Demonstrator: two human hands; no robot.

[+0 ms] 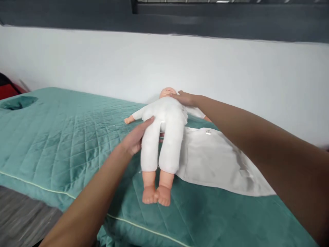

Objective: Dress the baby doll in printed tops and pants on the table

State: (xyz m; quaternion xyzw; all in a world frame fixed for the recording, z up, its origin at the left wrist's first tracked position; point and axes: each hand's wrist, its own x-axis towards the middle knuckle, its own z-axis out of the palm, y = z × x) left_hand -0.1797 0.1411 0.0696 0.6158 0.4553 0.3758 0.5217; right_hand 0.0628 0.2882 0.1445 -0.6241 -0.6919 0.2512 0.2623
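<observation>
A baby doll (167, 111) with a white cloth body and bare plastic feet lies face up, its feet toward me. My left hand (137, 137) grips its thigh on the left side, thumb on top and fingertips showing between the legs. At the doll's neck, my right hand (183, 97) holds on beside the chin, with some fingers hidden. A white cloth garment (210, 157) is spread flat to the right of the legs, partly covered by my right forearm.
The doll and garment are on a green quilted bed cover (77, 137) with a face hole (19, 102) at its far left. A white wall (102, 61) runs behind it. Something red and black (9, 89) stands at the left edge, above grey flooring (23, 219).
</observation>
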